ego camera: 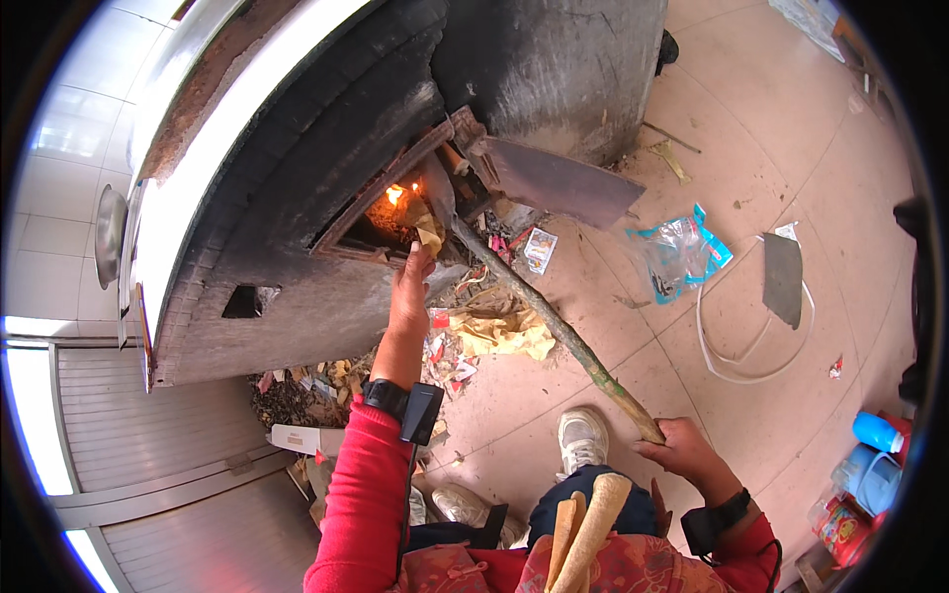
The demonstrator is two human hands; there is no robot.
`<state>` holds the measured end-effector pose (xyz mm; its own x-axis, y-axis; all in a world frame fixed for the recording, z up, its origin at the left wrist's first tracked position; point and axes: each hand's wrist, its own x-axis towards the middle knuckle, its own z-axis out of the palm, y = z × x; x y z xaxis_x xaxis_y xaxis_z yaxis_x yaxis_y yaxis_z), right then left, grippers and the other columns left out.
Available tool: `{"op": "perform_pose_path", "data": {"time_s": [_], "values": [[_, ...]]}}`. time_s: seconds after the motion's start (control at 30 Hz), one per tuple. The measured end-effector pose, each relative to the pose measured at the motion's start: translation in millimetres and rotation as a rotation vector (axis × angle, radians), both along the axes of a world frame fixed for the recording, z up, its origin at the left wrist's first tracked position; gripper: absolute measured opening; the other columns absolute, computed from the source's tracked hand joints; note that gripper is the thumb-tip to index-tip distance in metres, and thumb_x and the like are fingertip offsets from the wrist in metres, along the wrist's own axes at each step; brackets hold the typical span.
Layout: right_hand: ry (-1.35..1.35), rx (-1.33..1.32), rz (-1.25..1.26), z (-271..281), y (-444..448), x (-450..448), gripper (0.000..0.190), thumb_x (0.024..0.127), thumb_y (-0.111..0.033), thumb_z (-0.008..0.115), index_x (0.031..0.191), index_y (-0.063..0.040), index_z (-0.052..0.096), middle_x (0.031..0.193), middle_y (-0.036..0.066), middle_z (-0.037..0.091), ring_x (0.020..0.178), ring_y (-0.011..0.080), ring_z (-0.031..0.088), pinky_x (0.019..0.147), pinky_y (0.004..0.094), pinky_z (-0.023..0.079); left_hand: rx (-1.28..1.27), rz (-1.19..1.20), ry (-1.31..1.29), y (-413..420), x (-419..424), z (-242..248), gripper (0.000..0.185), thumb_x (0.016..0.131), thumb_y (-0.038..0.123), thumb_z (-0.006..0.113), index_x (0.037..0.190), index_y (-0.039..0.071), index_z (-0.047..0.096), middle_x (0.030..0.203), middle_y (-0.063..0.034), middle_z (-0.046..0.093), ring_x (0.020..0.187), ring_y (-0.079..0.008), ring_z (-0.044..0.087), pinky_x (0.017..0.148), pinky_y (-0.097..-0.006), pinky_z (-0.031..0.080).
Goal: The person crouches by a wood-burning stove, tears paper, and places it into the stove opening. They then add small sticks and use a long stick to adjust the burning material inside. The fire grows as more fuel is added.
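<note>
At the open firebox of a soot-blackened stove, my left hand holds a piece of brown paper at the mouth. Flames burn inside, just beyond the paper. My right hand grips the near end of a long wooden stick. Its far part rests by the opening against a flat metal blade, and I cannot tell whether the two are one tool. The metal firebox door is swung out to the right. Several pale sticks lie across my lap.
Crumpled yellow paper and scraps litter the floor below the firebox. To the right lie a clear plastic bag, a grey flat piece and a white strap loop. Bottles stand at the lower right. My shoe is beneath the stick.
</note>
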<state>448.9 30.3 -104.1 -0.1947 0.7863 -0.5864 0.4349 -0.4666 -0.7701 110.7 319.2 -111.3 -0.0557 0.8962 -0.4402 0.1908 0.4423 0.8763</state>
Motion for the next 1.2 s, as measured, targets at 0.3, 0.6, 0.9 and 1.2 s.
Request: {"op": "perform_pose_path", "data": {"time_s": [0.3, 0.6, 0.9, 1.2], "values": [[0.049, -0.014, -0.068, -1.9, 20.5, -8.9, 0.034, 0.076, -0.031, 0.069, 0.078, 0.002, 0.059, 0.058, 0.013, 0.053, 0.052, 0.0163, 0.045, 0.053, 0.0324, 0.042, 0.028, 0.042, -0.12, 8.3, -4.0, -3.6, 0.07, 0.086, 0.054, 0.046, 0.132, 0.002, 0.041, 0.134, -0.0134, 0.043, 0.121, -0.0251, 0.042, 0.101, -0.0414, 0.03], [0.051, 0.017, -0.099, -4.3, 27.2, -15.6, 0.032, 0.075, -0.03, 0.07, 0.077, 0.0, 0.06, 0.058, 0.016, 0.053, 0.05, 0.0222, 0.047, 0.051, 0.0339, 0.042, 0.103, 0.1, -0.137, 47.0, 14.3, -1.9, 0.045, 0.087, 0.028, 0.052, 0.127, 0.007, 0.049, 0.116, -0.0042, 0.054, 0.09, -0.0171, 0.056, 0.077, -0.0341, 0.048], [-0.031, 0.057, -0.043, -7.5, 28.9, -14.2, 0.038, 0.073, -0.038, 0.07, 0.074, -0.001, 0.06, 0.06, 0.017, 0.056, 0.054, 0.0322, 0.056, 0.052, 0.0374, 0.044, 0.308, 0.052, 0.233, 75.1, 24.6, -10.2, 0.038, 0.083, 0.022, 0.048, 0.116, 0.006, 0.056, 0.107, -0.0086, 0.06, 0.091, -0.0205, 0.054, 0.083, -0.0322, 0.041], [-0.049, 0.071, 0.003, -4.1, 34.9, -15.9, 0.037, 0.074, -0.038, 0.07, 0.076, -0.002, 0.061, 0.061, 0.017, 0.057, 0.056, 0.0323, 0.058, 0.053, 0.0371, 0.045, 0.271, -0.002, 0.147, 83.6, 18.2, -28.7, 0.035, 0.085, 0.026, 0.052, 0.111, 0.005, 0.059, 0.09, -0.0089, 0.06, 0.081, -0.0182, 0.054, 0.075, -0.0291, 0.041]]}}
